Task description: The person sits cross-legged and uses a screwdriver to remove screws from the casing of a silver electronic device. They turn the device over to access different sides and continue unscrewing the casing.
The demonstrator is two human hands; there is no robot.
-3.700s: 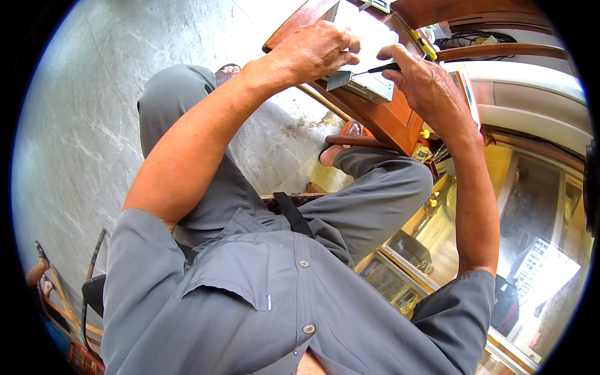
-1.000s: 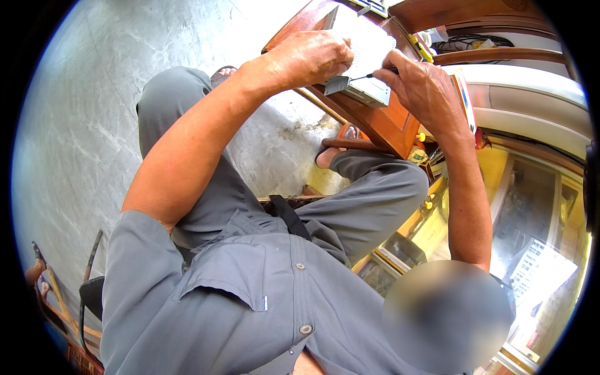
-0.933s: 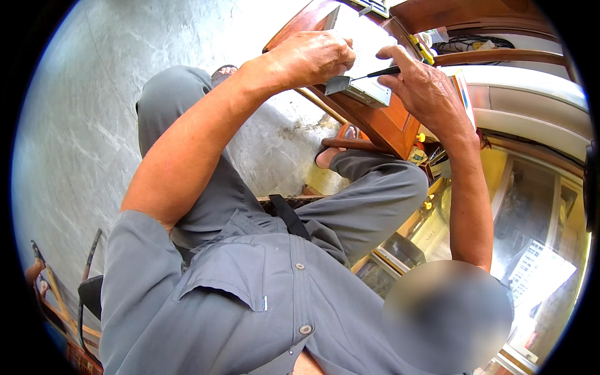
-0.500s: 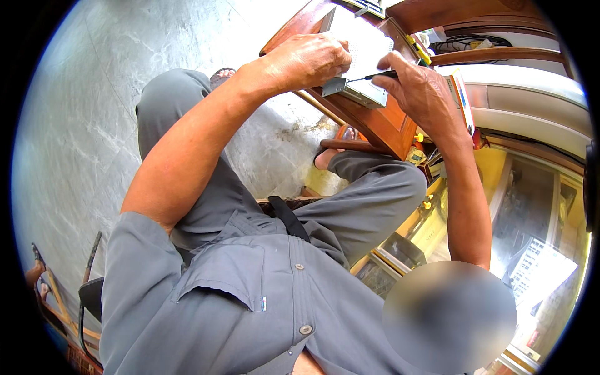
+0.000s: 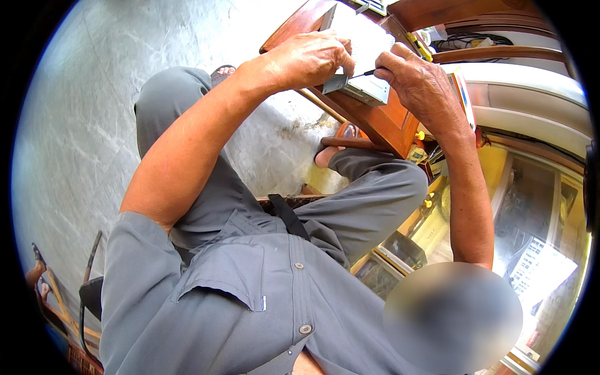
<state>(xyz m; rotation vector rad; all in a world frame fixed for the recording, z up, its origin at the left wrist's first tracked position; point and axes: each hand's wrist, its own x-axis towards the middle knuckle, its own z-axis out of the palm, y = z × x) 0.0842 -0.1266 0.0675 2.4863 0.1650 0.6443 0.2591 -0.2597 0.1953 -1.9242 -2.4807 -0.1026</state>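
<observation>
A pale metal case with a perforated top lies on the wooden tabletop in front of me, its near end toward me. A small grey plate sticks out at its near left corner. My left hand bends over the case's left side, fingers curled and drawn together near that plate; what they pinch is hidden. From the right, my right hand grips a thin screwdriver with a dark handle. Its shaft points left toward the plate and the left fingertips. The tip's exact contact cannot be made out.
The reddish wooden table ends just before my knees. Black cables lie on a shelf at the back right. Right of me stands a glass-topped cabinet with a printed sheet. Grey floor spreads to the left.
My right hand has shifted slightly up, its fingers now further round the screwdriver handle. The left fingers have moved a little, with the index finger lower beside the plate. The case stays about where it was.
</observation>
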